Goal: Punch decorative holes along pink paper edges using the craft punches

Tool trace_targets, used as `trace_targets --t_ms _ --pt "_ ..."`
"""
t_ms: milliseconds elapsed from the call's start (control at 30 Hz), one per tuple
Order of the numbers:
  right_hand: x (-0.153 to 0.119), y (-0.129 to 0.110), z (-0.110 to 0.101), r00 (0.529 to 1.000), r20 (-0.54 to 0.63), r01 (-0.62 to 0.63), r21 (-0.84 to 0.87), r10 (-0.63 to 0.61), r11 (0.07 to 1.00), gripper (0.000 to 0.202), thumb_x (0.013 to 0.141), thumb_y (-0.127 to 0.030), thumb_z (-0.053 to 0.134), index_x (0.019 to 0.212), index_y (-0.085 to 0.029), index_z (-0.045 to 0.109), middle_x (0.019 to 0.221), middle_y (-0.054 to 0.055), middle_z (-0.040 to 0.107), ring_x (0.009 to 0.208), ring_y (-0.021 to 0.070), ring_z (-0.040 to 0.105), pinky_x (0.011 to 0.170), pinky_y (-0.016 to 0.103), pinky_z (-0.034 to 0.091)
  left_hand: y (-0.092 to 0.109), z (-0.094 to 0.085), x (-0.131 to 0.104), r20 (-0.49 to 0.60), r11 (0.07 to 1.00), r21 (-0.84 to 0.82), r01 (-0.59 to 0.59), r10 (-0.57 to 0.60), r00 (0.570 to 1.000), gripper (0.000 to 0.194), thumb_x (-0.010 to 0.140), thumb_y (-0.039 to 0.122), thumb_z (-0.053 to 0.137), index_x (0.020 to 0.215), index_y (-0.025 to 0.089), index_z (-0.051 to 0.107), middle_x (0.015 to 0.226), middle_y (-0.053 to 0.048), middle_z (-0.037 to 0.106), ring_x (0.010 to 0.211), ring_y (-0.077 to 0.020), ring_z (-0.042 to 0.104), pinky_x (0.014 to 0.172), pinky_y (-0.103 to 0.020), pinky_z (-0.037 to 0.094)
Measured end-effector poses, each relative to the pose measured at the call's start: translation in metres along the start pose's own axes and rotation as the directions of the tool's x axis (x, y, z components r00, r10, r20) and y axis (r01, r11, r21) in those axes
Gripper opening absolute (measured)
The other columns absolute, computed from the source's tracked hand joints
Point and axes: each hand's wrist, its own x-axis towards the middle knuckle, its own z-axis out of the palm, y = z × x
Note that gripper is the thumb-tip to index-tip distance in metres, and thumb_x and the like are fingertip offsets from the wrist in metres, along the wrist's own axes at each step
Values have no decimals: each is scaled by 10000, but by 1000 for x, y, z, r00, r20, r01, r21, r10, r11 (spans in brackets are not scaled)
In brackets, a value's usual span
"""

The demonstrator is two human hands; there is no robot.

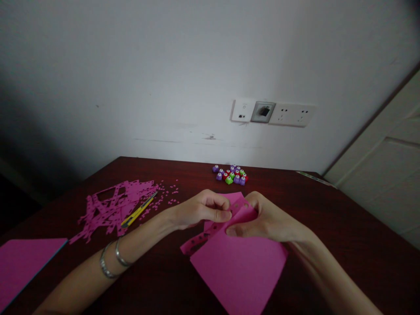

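A pink sheet of paper (pixel 241 267) is held up over the dark red table, tilted, between both my hands. Along its upper left edge runs a strip with punched holes (pixel 197 240), partly separated from the sheet. My left hand (pixel 205 210) pinches this strip near the top, thumb and fingers closed. With thumb on the front and fingers behind, my right hand (pixel 264 218) grips the sheet close beside it. The fingers behind the paper are hidden.
Left on the table (pixel 315 227) lie a heap of pink punched strips (pixel 121 203), a yellow utility knife (pixel 139 210) and small pink scraps (pixel 167 191). More pink paper (pixel 28 262) is at the left edge. Several small coloured pieces (pixel 232 175) sit near the wall.
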Motion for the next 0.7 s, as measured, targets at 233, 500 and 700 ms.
trace_targets --t_ms 233,500,700 --pt "1 1 3 999 -33 1 -27 -2 1000 130 710 -258 689 718 -130 712 583 -24 557 532 54 424 492 172 352 3 -3 -1 -17 1000 -10 19 -19 1000 239 736 314 644 639 119 546 584 26 497 503 -49 417 474 -188 292" --pt "-8 1 -15 988 -113 -119 -109 106 987 182 723 -305 673 752 -126 677 552 -47 501 486 41 389 431 156 306 16 -15 -6 19 935 354 -1 -6 1000 241 751 361 626 709 127 584 604 35 495 538 -53 422 487 -180 317" --pt "-6 -2 -16 983 -117 -152 -64 144 986 231 656 -310 729 795 -142 653 648 -30 571 549 66 474 494 182 374 20 -13 -6 22 917 398 -8 -1 1000 239 758 344 619 671 128 567 581 41 484 517 -46 406 469 -177 304"
